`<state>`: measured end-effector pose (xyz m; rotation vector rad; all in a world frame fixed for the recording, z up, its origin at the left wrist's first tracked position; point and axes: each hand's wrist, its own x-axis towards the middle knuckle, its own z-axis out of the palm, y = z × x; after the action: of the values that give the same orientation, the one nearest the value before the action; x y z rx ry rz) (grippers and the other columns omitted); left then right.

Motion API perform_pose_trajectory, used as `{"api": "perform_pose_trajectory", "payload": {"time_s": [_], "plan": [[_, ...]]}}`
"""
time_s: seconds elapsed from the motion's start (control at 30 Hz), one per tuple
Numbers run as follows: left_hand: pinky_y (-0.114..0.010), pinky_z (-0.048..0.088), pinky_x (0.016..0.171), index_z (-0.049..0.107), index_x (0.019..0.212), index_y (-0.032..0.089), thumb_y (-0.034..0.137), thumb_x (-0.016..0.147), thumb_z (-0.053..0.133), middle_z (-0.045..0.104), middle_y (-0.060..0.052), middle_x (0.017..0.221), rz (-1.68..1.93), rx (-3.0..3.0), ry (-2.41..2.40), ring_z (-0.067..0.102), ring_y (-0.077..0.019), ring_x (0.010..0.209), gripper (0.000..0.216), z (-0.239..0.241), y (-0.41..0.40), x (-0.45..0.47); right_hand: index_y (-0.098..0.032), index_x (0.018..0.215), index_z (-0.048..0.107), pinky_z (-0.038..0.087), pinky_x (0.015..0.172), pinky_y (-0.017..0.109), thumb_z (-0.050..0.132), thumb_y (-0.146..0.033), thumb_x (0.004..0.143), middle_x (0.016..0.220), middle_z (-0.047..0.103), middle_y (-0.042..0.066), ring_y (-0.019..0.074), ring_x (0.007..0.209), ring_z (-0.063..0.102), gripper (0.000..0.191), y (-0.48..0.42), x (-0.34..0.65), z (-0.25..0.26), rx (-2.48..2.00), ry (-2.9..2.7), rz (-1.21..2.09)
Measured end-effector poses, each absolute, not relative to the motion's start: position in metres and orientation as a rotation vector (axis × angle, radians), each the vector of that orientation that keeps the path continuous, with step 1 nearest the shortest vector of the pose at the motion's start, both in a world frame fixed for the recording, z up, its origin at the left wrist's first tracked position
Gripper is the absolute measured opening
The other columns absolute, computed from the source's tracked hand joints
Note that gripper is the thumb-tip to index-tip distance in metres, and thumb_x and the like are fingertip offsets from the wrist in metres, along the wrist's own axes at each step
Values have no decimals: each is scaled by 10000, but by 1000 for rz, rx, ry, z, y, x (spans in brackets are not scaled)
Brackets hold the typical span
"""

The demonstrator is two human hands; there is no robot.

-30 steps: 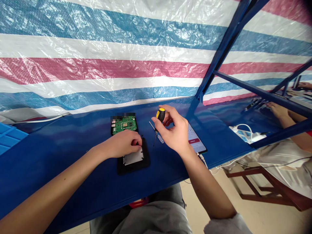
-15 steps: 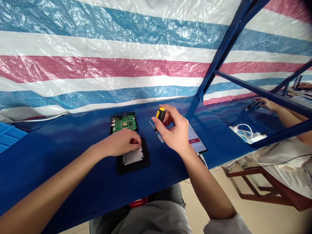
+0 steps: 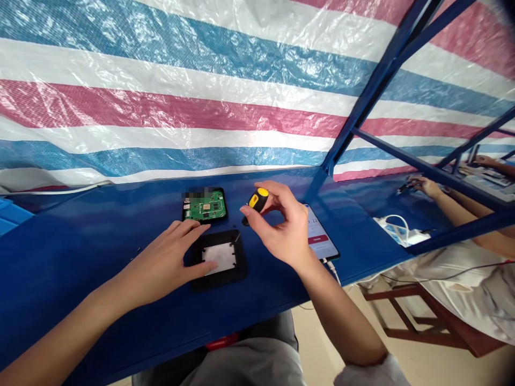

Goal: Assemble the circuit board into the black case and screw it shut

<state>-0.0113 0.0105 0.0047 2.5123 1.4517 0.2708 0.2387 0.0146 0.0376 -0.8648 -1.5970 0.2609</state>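
My right hand [image 3: 284, 225] grips a small screwdriver [image 3: 258, 199] with a yellow and black handle. Its shaft slants down and left towards the upper right corner of a black cover [image 3: 241, 265]; whether the tip touches anything is hard to make out. A silvery metal plate [image 3: 223, 254] with dark notches along its edges lies on that cover. My left hand [image 3: 173, 260] is open over the cover's left side, fingers spread and the thumb at the plate's lower left part. Just behind, a green circuit board [image 3: 207, 208] sits in a black case.
A phone [image 3: 323, 238] with a lit screen and a white cable lies right of my right hand. Further right are a blue frame post [image 3: 362, 102], a white power strip [image 3: 398, 230] and another person's arm [image 3: 446, 201]. A blue tray [image 3: 14, 214] stands at the left edge.
My left hand has opened from a pinch over the plate and drawn back left. My right hand has tilted the screwdriver, bringing its shaft from the bare table towards the cover's corner.
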Motion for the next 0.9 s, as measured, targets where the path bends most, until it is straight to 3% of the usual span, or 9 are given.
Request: {"api": "perform_pose_trajectory", "payload": {"time_s": [0.17,0.9], "plan": [[-500,410,1050,342,1539,227,764,756,577,458,-134,1477,214,2544,1485,387,-394,1352,978,-16,3,-18,-228,1086,603,569,650,228,700,-307,848,809,658,-14,96,636,591,269,12,231,42,-854,-1690,182],[-497,430,1037,281,1559,308,787,729,589,403,-103,1536,238,2489,1440,365,-412,1377,1007,-34,4,-23,-236,1116,604,557,653,233,689,-314,862,850,669,1,107,664,617,280,15,223,38,-863,-1805,73]]}}
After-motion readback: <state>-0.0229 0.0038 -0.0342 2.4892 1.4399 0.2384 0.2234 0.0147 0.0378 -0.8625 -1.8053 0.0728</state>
